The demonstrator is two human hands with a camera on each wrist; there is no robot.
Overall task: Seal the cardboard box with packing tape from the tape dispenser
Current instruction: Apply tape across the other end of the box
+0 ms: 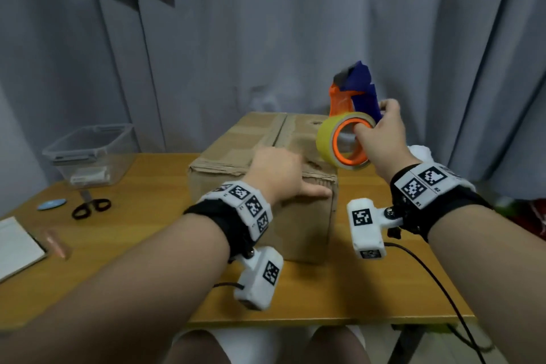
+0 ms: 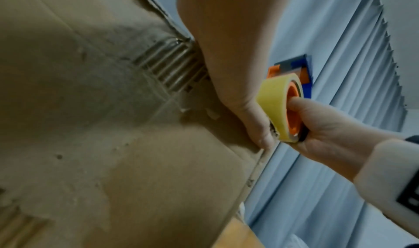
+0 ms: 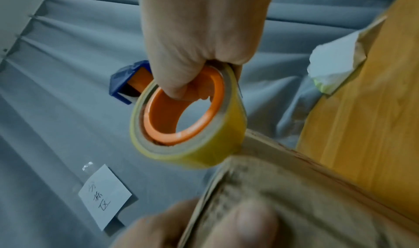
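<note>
Left hand (image 1: 276, 170) flat, fingers spread on box (image 1: 266, 174); right hand (image 1: 381, 139) fingers curled through tape dispenser (image 1: 348, 127) above box's right edge, next lower onto seam.

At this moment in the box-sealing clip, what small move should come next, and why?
Probably lower the tape dispenser to the near end of the cardboard box top seam. The right hand holds it in the air above the box's right edge, with no tape visibly on the seam yet, while the left hand rests on the near top edge, steadying the box.
</note>
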